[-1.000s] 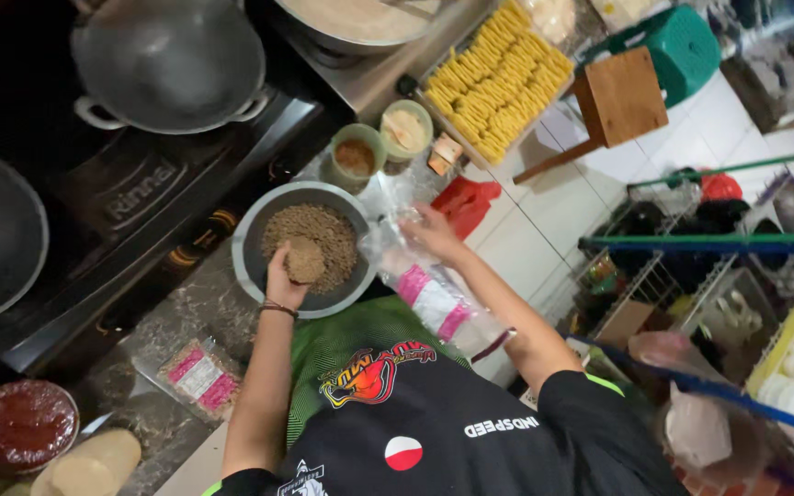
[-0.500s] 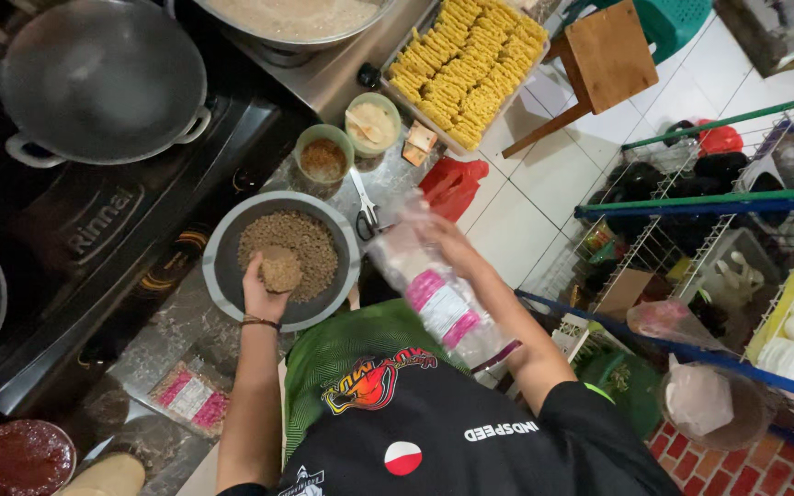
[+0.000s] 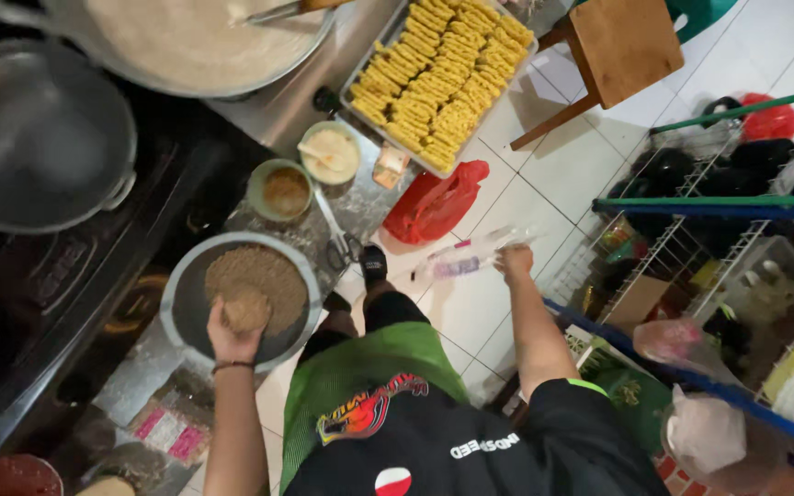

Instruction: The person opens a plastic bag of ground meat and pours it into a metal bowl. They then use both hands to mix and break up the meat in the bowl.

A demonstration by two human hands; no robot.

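Two big metal woks (image 3: 43, 138) crowd the dark stove at far left, so working room lies only on the speckled stone bench (image 3: 144, 367) around the round grey metal pan (image 3: 181, 317) of brown crumbs (image 3: 273, 276). Left hand (image 3: 232, 335) has its grip closed around a crumb-coated patty (image 3: 247, 310) over the pan's near side; pressing it gently above the crumbs should keep spills inside the rim. Right hand (image 3: 512, 262), out over the white tiled floor, pinches a clear plastic packet (image 3: 470, 257); the wire racks at right leave it little swing.
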